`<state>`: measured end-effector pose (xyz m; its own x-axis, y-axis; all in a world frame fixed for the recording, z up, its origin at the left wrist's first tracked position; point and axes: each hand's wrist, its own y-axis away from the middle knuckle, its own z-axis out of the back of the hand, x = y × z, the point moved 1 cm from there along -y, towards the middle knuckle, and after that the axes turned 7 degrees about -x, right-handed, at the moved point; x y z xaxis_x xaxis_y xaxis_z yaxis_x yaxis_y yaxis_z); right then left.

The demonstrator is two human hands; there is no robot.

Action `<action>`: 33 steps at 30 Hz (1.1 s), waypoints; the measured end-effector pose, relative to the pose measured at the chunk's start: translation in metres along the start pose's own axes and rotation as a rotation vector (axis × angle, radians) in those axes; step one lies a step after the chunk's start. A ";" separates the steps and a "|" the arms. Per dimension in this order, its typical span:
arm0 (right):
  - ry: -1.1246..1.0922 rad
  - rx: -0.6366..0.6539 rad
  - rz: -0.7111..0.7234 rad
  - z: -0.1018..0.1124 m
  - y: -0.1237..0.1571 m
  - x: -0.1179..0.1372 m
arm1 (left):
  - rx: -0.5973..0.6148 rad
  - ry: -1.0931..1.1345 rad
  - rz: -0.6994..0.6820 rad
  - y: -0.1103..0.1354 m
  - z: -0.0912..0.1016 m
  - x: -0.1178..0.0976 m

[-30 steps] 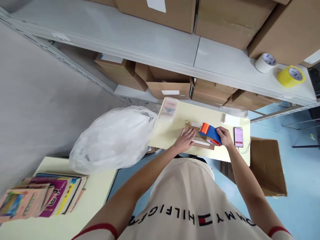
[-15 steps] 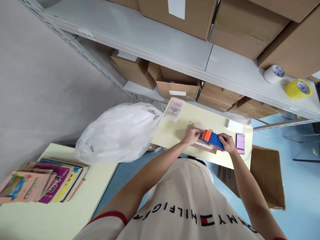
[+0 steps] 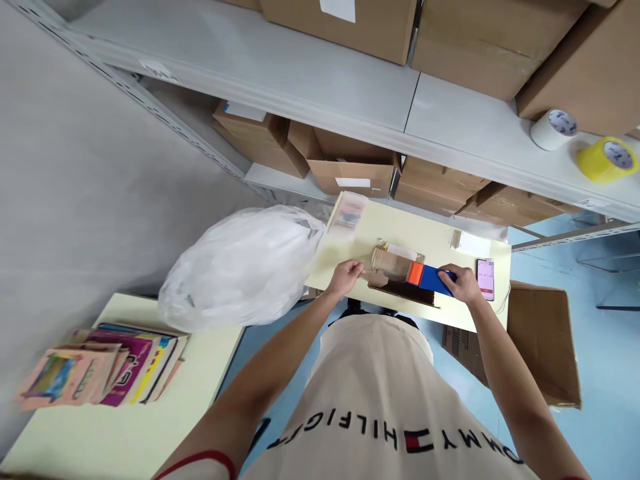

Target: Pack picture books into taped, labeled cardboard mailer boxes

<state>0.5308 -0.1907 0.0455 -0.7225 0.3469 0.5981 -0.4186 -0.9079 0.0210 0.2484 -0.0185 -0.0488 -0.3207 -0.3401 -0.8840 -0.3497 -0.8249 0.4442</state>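
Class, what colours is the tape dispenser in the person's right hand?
The tape dispenser is blue with an orange end, as the head view shows.

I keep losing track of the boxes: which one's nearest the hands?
The small cardboard box on the table, partly hidden by the tape dispenser in the right hand; the larger cardboard boxes stand on shelves or by the table.

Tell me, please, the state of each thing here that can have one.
Left hand, fingertips pinched together; anything between them unclear.
Right hand, gripping the tape dispenser.
Tape dispenser, held, orange end at the cardboard package.
Cardboard package, partly covered by the tape dispenser.
Phone, screen lit.
Floor carton, open.
Lower-shelf carton with white front label, open.
Books, piled and fanned.
Plastic bag, bulging.
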 end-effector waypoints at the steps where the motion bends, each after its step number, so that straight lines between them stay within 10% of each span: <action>1: -0.021 -0.001 -0.007 0.001 -0.002 -0.001 | 0.009 0.015 -0.012 -0.001 0.000 -0.001; 8: -0.141 -0.017 -0.101 0.004 -0.012 -0.017 | 0.190 0.026 -0.273 0.004 0.003 -0.013; 16: -0.190 -0.009 -0.133 0.003 -0.018 -0.017 | -0.033 -0.109 -0.514 -0.005 -0.025 -0.004; 26: -0.026 -0.015 -0.168 0.027 -0.031 0.009 | -0.039 -0.214 -0.562 -0.016 -0.037 0.007; 33: -0.100 -0.004 -0.173 0.007 -0.012 0.008 | -0.046 -0.064 -0.450 -0.013 -0.033 0.005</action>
<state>0.5338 -0.1784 0.0557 -0.5814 0.4722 0.6626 -0.5342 -0.8358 0.1269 0.2808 -0.0246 -0.0640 -0.2003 0.0846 -0.9761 -0.4277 -0.9039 0.0094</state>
